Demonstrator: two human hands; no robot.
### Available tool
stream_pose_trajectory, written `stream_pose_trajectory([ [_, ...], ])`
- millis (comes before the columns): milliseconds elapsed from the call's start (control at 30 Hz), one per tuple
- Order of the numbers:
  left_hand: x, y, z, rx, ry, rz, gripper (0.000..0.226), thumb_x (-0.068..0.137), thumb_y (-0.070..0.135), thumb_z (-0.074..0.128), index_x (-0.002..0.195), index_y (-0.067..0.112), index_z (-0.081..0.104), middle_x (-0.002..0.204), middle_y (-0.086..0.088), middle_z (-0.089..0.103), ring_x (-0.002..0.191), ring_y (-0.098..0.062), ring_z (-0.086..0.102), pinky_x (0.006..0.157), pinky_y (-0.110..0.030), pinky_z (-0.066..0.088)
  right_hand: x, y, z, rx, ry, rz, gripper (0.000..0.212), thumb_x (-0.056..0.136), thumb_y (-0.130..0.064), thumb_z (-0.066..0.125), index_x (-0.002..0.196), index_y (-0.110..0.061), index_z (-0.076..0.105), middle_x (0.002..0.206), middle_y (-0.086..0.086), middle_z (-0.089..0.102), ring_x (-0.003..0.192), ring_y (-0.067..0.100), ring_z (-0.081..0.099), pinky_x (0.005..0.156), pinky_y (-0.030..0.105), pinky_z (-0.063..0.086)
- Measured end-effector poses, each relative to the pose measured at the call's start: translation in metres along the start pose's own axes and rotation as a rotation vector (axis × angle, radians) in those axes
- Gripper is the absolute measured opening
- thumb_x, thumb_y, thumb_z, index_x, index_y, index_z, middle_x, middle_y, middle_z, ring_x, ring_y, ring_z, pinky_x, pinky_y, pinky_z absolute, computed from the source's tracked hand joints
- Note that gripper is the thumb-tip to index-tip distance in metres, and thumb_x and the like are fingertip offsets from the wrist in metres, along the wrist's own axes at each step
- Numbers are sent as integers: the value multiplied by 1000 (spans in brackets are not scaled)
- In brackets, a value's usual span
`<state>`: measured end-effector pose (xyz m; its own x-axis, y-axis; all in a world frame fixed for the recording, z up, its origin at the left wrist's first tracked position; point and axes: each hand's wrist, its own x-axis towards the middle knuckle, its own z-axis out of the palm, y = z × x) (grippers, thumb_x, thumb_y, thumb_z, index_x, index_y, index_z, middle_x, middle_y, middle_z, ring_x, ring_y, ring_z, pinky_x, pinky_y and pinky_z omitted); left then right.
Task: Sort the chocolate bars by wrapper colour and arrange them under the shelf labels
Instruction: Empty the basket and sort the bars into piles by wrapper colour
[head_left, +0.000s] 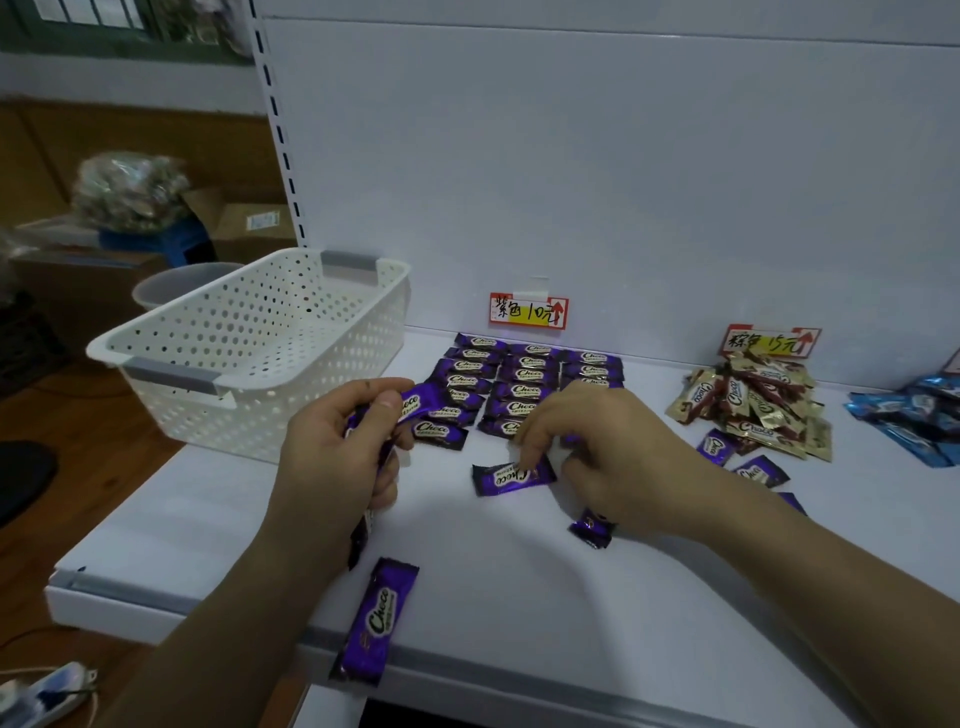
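While the left hand (337, 441) hovers over the middle of the shelf (519, 597), its thumb and curled fingers grip a bunch of purple bars (415, 402). One bar pokes out toward the back and another hangs below the palm. The right hand (597, 452) is just beside it. Its fingers are bent downward and close together, and fingertips and thumb pinch the right end of a loose purple bar (511, 477) that lies flat on the shelf.

Behind both hands, sorted purple bars (524, 384) lie in neat rows against the back edge, under the purple label (528, 310). Further right along the back edge, a gold pile (753, 410) is heaped under the gold label (769, 342). Blue bars (919, 415) lie at the right edge.

Two stray purple bars (717, 447) lie at the near side of the gold pile. A small purple bar (592, 527) peeks out from under the right wrist. Another purple bar (376, 623) overhangs the front edge. A white perforated basket (249, 353) sits at the back left corner.
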<state>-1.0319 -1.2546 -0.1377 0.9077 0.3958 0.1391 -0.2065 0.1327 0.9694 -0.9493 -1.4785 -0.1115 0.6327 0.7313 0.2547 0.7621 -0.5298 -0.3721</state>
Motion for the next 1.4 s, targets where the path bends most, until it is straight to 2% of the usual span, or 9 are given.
stream_pose_trajectory([
  [133, -1, 1, 0, 23, 9, -5, 16, 104, 8, 49, 103, 3, 63, 70, -12, 62, 43, -16, 29, 47, -24, 23, -1, -13, -3, 77, 42, 59, 28, 90, -9, 59, 103, -30, 73, 88, -24, 62, 83, 4, 58, 70, 12, 41],
  [233, -1, 3, 2, -2, 25, -27, 15, 103, 3, 43, 96, 4, 56, 70, -14, 60, 42, -17, 30, 47, -25, 22, -1, -23, 8, -19, -103, 42, 24, 97, -38, 55, 116, -33, 69, 92, -20, 63, 84, 2, 58, 75, 18, 46],
  [400, -5, 16, -3, -14, -34, 8, 9, 82, 14, 38, 77, 10, 45, 68, -14, 37, 47, -18, 28, 47, -28, 17, -3, -28, 13, -75, -164, -35, 18, 97, -50, 52, 95, -33, 60, 93, -16, 54, 89, 4, 52, 78, 27, 48],
  [533, -15, 27, -20, 805, -336, 356, 33, 89, 41, 38, 64, 19, 44, 58, 2, 46, 52, -12, 40, 47, -27, 31, -2, -27, 13, -51, -155, -53, 10, 94, -36, 64, 89, -32, 57, 91, -16, 53, 87, 5, 52, 74, 21, 44],
  [733, -29, 50, -36, 1207, -615, 467, 37, 100, 50, 38, 74, 25, 47, 59, 5, 45, 57, -16, 48, 56, -39, 44, -2, -22, 17, -39, -128, -51, 11, 93, -30, 65, 91, -36, 56, 90, -18, 55, 87, 3, 53, 73, 20, 43],
  [833, -47, 59, -28, 1566, -636, 226, 59, 82, 83, 24, 78, 28, 44, 68, 7, 51, 65, -11, 52, 64, -34, 51, -2, -22, 17, -23, -104, -12, 12, 92, -33, 69, 93, -36, 57, 92, -17, 57, 88, 4, 54, 74, 23, 46],
  [933, -54, 52, -20, 1874, -623, 64, 67, 72, 92, 28, 84, 27, 42, 75, 7, 49, 70, -9, 50, 69, -30, 49, -2, -23, 15, -31, -78, 24, 13, 91, -31, 72, 99, -33, 62, 94, -17, 59, 89, 4, 56, 74, 20, 46],
  [1167, -52, 50, -26, 1756, -602, 279, 27, 95, 44, 44, 82, 20, 52, 71, 4, 50, 64, -12, 50, 62, -31, 48, 0, -15, 12, -84, -13, 116, 9, 87, -26, 76, 96, -27, 76, 86, -16, 67, 79, -1, 60, 72, 14, 48],
  [1400, -16, 39, -6, 1255, -456, 174, 33, 100, 43, 47, 80, 19, 57, 63, 1, 57, 57, -12, 52, 55, -35, 41, 4, -13, 21, -54, 115, 156, 12, 88, -25, 72, 97, -31, 79, 79, -24, 55, 79, 1, 56, 77, 29, 54],
])
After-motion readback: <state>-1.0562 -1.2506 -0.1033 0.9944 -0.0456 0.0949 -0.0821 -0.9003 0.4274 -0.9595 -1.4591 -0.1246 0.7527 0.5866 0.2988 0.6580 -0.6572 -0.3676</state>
